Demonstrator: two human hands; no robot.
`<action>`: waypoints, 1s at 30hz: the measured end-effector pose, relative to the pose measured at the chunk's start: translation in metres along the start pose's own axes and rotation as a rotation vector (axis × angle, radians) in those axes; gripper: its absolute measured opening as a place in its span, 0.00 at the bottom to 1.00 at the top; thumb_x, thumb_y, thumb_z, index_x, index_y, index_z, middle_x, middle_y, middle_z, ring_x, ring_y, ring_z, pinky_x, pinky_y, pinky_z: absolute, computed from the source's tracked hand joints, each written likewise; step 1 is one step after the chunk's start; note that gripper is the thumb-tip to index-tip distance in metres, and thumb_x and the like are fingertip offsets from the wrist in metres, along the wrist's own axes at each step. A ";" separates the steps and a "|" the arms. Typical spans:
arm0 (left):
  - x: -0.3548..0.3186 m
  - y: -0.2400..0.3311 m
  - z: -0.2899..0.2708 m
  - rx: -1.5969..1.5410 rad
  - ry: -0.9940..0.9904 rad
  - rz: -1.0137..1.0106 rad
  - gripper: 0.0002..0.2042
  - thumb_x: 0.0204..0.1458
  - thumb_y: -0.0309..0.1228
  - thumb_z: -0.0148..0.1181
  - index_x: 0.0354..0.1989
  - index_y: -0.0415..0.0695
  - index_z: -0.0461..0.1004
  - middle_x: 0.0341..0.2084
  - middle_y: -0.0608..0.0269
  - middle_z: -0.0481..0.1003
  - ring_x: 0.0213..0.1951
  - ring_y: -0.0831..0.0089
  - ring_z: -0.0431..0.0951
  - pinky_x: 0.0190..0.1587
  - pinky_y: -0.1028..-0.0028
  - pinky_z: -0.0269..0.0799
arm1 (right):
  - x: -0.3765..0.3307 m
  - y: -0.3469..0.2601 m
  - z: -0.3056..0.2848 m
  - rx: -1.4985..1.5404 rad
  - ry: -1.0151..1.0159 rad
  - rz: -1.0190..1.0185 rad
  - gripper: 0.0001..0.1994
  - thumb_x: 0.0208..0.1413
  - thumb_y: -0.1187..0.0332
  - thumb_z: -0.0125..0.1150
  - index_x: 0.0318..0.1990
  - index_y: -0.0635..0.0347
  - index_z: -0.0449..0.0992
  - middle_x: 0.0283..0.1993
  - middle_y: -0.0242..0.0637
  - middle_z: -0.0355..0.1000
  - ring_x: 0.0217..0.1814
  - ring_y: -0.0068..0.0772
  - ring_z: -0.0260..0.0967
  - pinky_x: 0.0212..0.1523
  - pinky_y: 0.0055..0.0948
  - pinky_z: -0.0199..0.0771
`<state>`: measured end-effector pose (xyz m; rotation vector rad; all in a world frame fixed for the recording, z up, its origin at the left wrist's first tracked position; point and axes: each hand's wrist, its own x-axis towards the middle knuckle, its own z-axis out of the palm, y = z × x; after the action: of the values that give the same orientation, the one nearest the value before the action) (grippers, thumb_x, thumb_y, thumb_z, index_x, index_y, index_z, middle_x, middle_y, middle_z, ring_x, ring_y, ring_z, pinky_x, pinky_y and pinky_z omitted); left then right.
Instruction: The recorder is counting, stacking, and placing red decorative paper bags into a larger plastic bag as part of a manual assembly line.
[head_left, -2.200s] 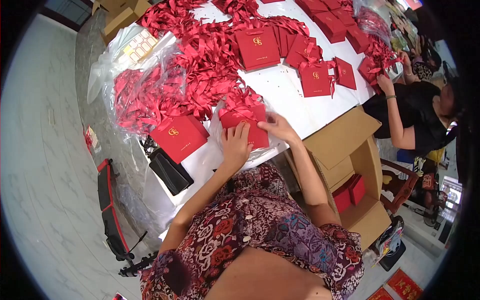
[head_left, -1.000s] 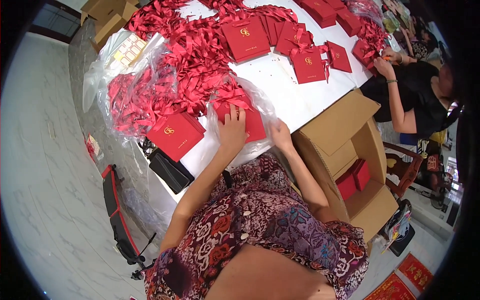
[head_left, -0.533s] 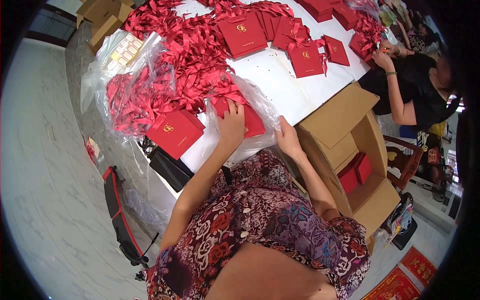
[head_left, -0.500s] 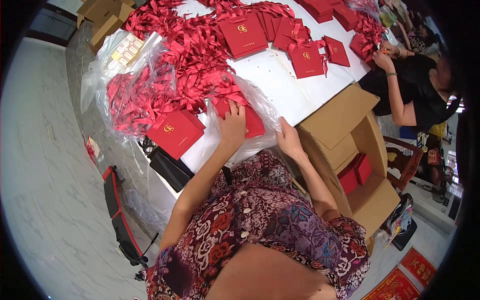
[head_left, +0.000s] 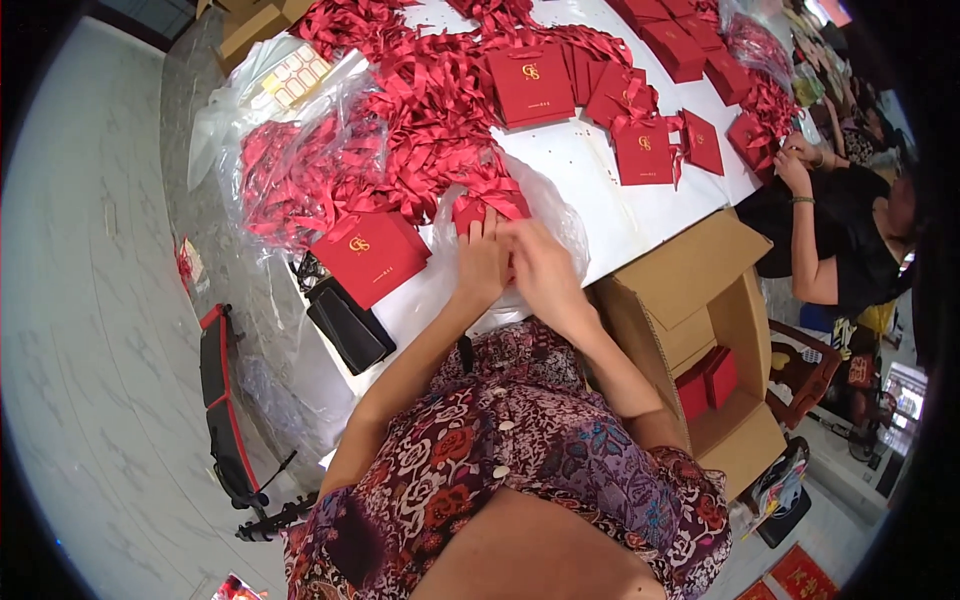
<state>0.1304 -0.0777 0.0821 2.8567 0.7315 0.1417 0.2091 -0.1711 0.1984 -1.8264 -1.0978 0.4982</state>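
Both hands together on a small red paper gift bag at the near edge of the white bench.

Left hand (head_left: 482, 262) laid flat, fingers extended, on the small red paper gift bag with a ribbon bow (head_left: 490, 208); right hand (head_left: 535, 268) just beside it, fingers curled down over the same bag (whether actually pinching it, impossible to tell). Bag resting on a crumpled clear plastic sheet (head_left: 560, 215) spread over the white bench (head_left: 590, 175). Just to the left, a larger flat red paper bag with a gold emblem (head_left: 370, 255), lying at the bench edge beside a heap of loose red satin ribbons (head_left: 400, 110). To the right, below the bench edge, an open brown cardboard carton (head_left: 700, 310) with a few red boxes inside. Farther right, another person's hands (head_left: 795, 165) busy with more red bags.
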 end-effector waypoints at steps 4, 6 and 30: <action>-0.006 -0.003 -0.002 -0.174 0.060 0.010 0.31 0.40 0.32 0.61 0.55 0.37 0.63 0.59 0.48 0.62 0.48 0.58 0.66 0.47 0.63 0.64 | 0.027 0.058 0.050 -0.438 -0.077 0.112 0.21 0.52 0.77 0.51 0.56 0.62 0.64 0.46 0.50 0.64 0.48 0.58 0.65 0.50 0.45 0.69; -0.010 -0.005 -0.001 -0.232 0.117 -0.006 0.25 0.41 0.30 0.59 0.51 0.36 0.68 0.54 0.46 0.65 0.49 0.54 0.66 0.48 0.61 0.64 | 0.029 0.079 0.055 -0.418 -0.120 0.092 0.23 0.51 0.75 0.54 0.57 0.62 0.62 0.48 0.51 0.62 0.49 0.57 0.65 0.50 0.45 0.69; 0.069 -0.085 -0.025 -0.598 -0.160 -0.543 0.11 0.54 0.32 0.55 0.36 0.35 0.75 0.32 0.47 0.79 0.37 0.52 0.80 0.40 0.62 0.73 | 0.029 0.084 0.051 -0.438 -0.169 0.144 0.44 0.35 0.66 0.76 0.62 0.61 0.56 0.50 0.48 0.57 0.52 0.49 0.62 0.48 0.40 0.72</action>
<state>0.1479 0.0327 0.0926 2.0104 1.1622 0.0393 0.2278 -0.1363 0.1035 -2.2903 -1.2685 0.5338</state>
